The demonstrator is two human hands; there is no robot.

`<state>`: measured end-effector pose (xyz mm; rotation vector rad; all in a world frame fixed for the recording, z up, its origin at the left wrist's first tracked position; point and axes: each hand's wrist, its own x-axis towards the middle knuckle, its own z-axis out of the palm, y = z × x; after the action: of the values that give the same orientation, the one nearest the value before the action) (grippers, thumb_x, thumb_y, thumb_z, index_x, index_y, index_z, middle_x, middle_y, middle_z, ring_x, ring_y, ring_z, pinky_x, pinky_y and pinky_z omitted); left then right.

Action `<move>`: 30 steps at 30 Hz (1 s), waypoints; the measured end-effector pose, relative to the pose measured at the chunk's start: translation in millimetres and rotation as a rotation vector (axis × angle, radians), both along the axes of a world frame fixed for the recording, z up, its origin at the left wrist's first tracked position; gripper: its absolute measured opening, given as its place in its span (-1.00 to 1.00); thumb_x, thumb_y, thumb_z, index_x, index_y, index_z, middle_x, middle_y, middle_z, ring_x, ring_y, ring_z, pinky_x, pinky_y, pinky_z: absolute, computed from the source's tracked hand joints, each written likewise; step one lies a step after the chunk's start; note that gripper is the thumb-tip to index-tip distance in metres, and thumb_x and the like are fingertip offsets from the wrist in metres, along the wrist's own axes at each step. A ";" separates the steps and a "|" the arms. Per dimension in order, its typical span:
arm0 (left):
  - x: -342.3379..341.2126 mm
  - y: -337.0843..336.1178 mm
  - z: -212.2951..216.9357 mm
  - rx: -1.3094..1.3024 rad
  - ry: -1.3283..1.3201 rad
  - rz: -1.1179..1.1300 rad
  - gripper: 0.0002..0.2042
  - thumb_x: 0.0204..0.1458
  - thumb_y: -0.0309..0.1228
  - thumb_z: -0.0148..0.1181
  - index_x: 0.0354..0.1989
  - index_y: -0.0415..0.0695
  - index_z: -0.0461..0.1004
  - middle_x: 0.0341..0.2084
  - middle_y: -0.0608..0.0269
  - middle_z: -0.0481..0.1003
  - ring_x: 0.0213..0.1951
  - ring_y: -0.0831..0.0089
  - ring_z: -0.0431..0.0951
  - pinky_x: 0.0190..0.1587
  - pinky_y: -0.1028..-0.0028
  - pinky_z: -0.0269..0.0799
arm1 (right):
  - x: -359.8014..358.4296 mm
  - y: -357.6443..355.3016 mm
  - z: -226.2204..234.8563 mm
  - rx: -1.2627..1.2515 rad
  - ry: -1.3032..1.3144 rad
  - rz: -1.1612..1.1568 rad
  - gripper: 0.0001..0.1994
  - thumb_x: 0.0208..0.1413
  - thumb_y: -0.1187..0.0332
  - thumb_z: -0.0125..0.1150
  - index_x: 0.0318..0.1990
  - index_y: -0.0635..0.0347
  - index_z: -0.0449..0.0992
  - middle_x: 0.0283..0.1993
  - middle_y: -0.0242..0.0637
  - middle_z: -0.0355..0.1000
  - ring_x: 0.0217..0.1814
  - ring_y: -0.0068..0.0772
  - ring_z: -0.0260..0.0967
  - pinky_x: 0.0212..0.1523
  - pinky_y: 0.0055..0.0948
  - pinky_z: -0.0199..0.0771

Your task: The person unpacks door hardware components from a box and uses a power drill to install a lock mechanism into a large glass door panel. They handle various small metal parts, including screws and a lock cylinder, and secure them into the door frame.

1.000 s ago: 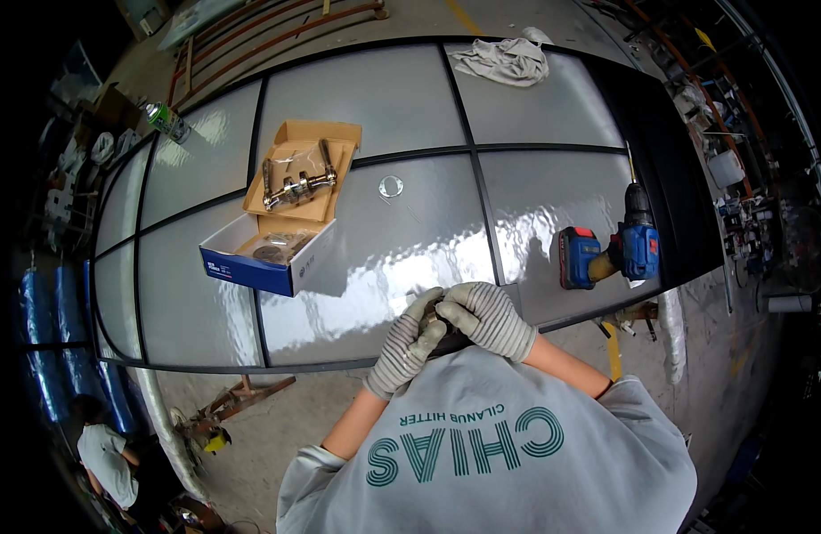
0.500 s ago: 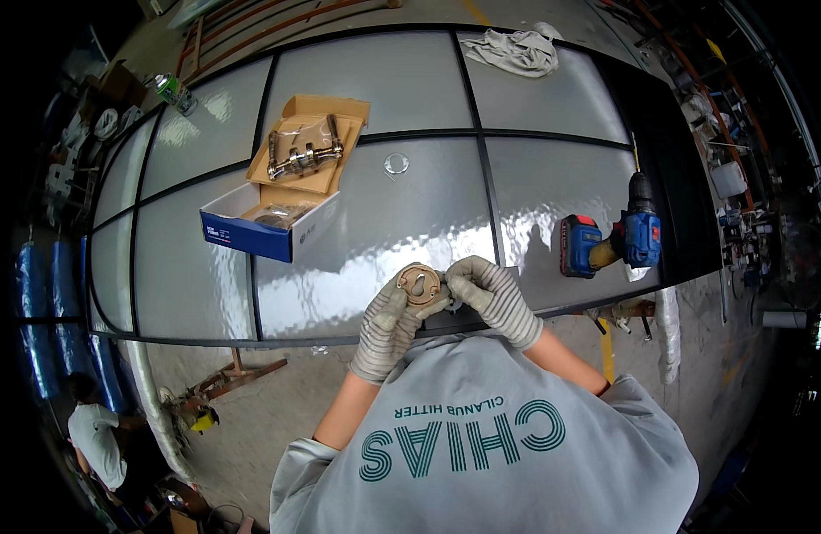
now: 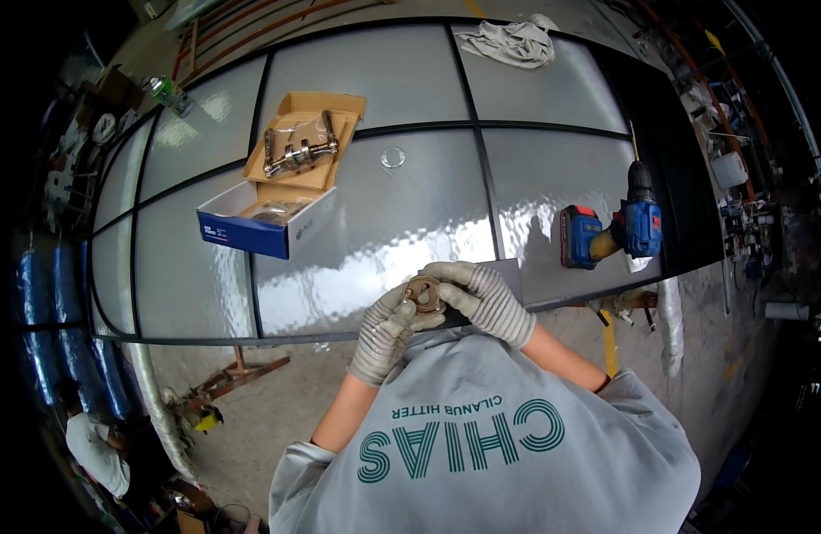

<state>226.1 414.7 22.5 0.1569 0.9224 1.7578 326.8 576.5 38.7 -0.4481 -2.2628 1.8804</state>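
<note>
Both gloved hands together at the near edge of the large frosted glass door panel with black frame [image 3: 384, 222], closed around one small round bronze-coloured metal fitting [image 3: 422, 293]. Left hand [image 3: 386, 329] gripping from below, right hand [image 3: 482, 298] curled over from the side. Further left, an open blue and white cardboard box [image 3: 266, 224] with a silver lever handle [image 3: 296, 153]. To the right, a blue cordless drill [image 3: 611, 230]. At the far edge, a crumpled grey cloth [image 3: 508, 42].

Gloved fingers [image 3: 446, 278] cover much of a small bronze ring-shaped fitting [image 3: 422, 292]. The open blue box's [image 3: 259, 227] contents are too small to identify. The frame's corner cuts off a crouching person [image 3: 94, 449].
</note>
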 end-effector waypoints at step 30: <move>39.0 34.1 -10.8 -0.190 0.033 -0.603 -0.60 0.04 -0.33 0.20 -0.01 -0.30 0.34 -0.24 0.10 0.50 -0.13 0.31 0.53 -0.08 0.41 0.50 | 113.0 -29.1 -29.7 -0.397 -0.097 -0.555 -0.75 0.19 0.35 0.01 -0.06 0.29 0.43 -0.17 -0.27 0.46 -0.13 -0.54 0.37 -0.07 -0.51 0.40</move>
<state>265.1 448.8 11.7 0.3062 0.9401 1.1093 439.8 547.4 9.0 -1.1092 -1.5611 2.0038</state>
